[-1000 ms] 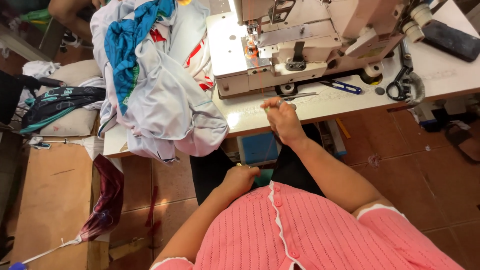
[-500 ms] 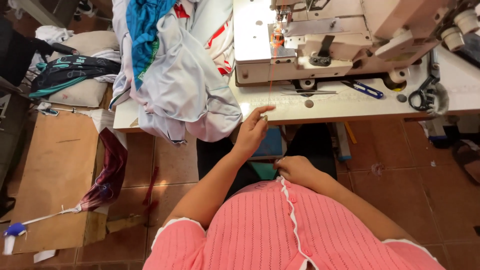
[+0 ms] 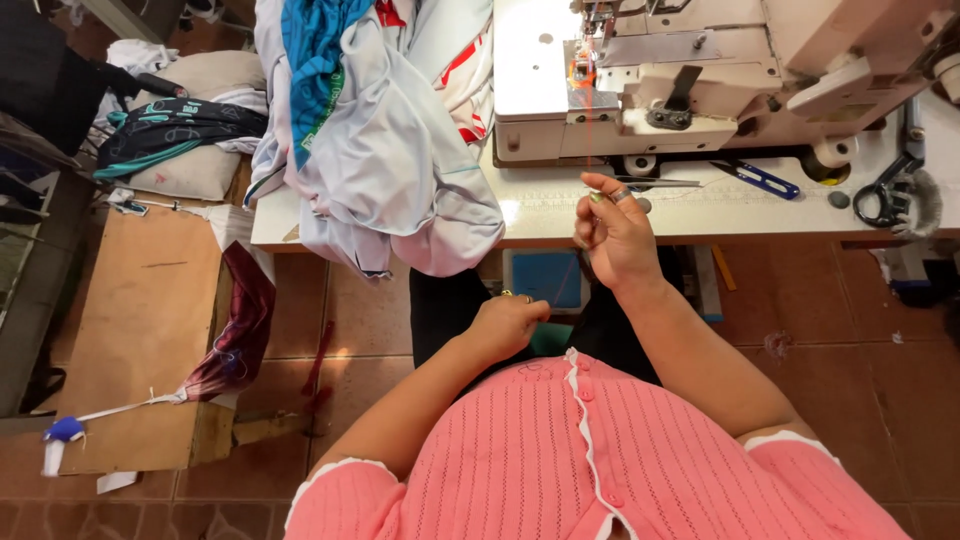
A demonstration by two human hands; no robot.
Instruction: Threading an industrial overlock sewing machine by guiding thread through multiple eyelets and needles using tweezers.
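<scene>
Hands swapped: right hand (image 3: 615,235) now pinches thread (image 3: 589,150).

Sewing machine (image 3: 720,70): upper body cut off by top edge. Thread (image 3: 589,150): thin orange line, end at right hand (image 3: 615,235) too fine to tell. Left hand (image 3: 508,325): curled shut, contents hidden. Garment pile (image 3: 390,150) at table's (image 3: 700,215) left end: top cropped. Scissors (image 3: 885,200): blade tips hidden behind the machine.

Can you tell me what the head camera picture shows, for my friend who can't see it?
A person in a pink top sits at a white sewing machine, right hand raised pinching a thin orange thread, left hand closed in their lap. A pile of pale clothes drapes over the table's left end.
</scene>
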